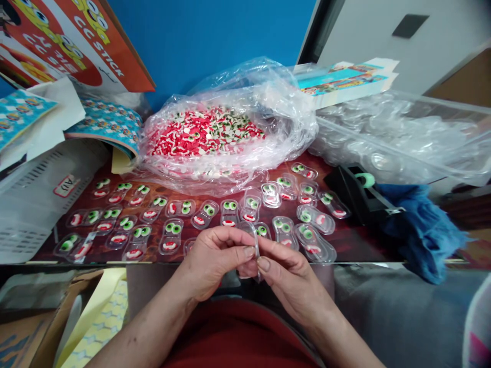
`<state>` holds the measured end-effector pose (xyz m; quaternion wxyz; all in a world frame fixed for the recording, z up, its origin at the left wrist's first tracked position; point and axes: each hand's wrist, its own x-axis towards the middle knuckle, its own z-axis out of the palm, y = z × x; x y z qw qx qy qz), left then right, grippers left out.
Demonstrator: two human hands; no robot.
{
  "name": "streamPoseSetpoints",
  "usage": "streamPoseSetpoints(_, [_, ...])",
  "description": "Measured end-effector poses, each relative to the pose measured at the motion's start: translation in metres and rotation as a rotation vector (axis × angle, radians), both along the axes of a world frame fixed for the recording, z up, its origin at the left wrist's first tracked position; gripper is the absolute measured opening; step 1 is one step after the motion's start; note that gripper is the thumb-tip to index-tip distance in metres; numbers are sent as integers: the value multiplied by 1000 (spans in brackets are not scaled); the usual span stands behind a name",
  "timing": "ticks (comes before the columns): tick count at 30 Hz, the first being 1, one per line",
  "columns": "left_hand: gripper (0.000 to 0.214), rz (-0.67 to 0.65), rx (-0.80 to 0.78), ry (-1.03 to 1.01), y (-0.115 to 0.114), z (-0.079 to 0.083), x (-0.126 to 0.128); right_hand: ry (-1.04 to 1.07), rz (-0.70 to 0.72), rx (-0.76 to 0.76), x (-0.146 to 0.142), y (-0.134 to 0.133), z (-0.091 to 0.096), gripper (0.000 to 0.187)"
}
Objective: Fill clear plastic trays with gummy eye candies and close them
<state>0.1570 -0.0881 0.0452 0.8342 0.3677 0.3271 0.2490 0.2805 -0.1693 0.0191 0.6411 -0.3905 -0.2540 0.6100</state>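
Between both hands, in front of my body at the table's near edge, is a clear plastic blister shell, seen nearly edge-on. My left hand pinches it between thumb and fingers. My right hand grips its other side the same way. Whether anything lies inside this shell is hidden by the fingers. Just beyond the hands, several clear blister packs with green eyes and red-and-white mouth pieces are spread over the dark red table.
Behind the packs lies a large clear bag of loose candy-like pieces. A tub of clear shells, a black tape dispenser and a blue cloth are at right. A grey basket and printed cartons stand left.
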Motion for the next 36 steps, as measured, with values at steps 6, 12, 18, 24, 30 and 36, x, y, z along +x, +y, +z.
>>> streamPoseSetpoints(6, [10,1,25,-5,-1,1,-1,-4,-4,-24,1,0,2,30])
streamPoseSetpoints(12, [8,-18,44,-1,0,2,-1,-3,11,7,1,-1,1,29])
streamPoseSetpoints(18, [8,-35,70,13,0,1,-3,12,4,7,1,0,0,29])
streamPoseSetpoints(24, [12,0,130,104,1,6,2,-94,-5,34,2,1,3,30])
streamPoseSetpoints(30, [9,0,340,275,2,10,6,-511,-80,133,5,1,6,34])
streamPoseSetpoints(36, [9,-1,1023,519,1,7,1,-812,-61,250,8,1,0,43])
